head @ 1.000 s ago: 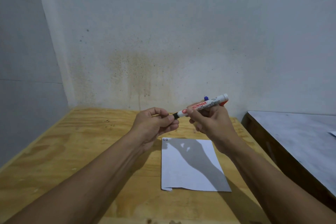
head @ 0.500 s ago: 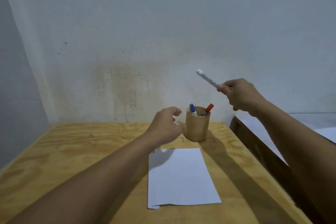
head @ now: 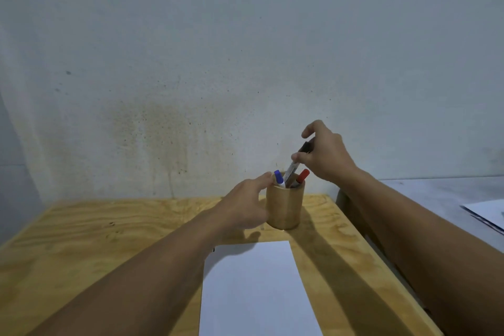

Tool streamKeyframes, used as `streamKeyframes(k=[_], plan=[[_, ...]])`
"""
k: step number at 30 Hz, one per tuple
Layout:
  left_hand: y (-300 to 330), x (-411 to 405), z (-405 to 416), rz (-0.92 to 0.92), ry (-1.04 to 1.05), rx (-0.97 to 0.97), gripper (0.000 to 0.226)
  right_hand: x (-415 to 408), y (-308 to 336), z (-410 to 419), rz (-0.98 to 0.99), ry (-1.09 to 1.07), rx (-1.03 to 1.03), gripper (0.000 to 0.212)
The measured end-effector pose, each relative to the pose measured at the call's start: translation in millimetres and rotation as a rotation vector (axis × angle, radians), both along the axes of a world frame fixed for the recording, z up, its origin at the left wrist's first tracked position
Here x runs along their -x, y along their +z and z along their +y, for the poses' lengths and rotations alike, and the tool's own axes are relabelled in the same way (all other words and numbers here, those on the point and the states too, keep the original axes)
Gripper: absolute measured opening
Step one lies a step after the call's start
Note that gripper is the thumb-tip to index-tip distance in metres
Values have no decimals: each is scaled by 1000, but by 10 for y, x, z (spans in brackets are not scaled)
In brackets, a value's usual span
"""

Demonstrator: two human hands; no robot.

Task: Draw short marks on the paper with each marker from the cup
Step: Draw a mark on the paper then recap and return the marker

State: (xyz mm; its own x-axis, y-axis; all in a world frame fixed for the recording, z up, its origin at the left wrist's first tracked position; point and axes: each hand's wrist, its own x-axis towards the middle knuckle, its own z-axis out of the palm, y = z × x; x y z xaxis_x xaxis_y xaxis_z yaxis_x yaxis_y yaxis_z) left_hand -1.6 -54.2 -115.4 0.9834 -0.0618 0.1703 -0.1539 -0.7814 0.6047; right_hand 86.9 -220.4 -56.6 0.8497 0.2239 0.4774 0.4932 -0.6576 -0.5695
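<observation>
A wooden cup (head: 285, 207) stands on the plywood table (head: 109, 240), just beyond the white paper (head: 256, 289). A blue-capped marker (head: 278, 178) and a red-capped marker (head: 302, 176) stick out of the cup. My right hand (head: 326, 155) hovers above the cup and pinches a white marker with a black cap (head: 296, 165). This marker is tilted, and its lower end is inside the cup between the other two. My left hand (head: 245, 204) curls against the cup's left side, with a fingertip at the rim beside the blue marker.
A stained grey wall rises right behind the cup. A second, grey-topped table (head: 436, 194) adjoins on the right, with a sheet of paper (head: 488, 213) at its edge. The plywood to the left of the paper is bare.
My right hand has come down from high on the right and put the marker's end into the cup. The left hand has moved forward onto the cup. The camera has tilted up slightly.
</observation>
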Motion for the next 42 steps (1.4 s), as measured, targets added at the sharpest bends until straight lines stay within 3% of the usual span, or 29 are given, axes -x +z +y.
streamKeyframes(k=[10, 18, 23, 31, 42], plan=[[-109, -40, 78, -80, -23, 0, 78, -77, -349, 54, -21, -9, -96, 19], [-77, -13, 83, -32, -62, -40, 83, -19, -356, 28, 30, 3, -114, 10], [-25, 72, 63, 42, -1, -105, 97, 73, -331, -49, 118, 48, -53, 26], [-35, 419, 360, 28, 114, -91, 74, 290, -386, -143, 88, -20, -64, 45], [-433, 1467, 799, -9, 218, 156, 62, 1257, -862, -354, 55, 12, -48, 42]])
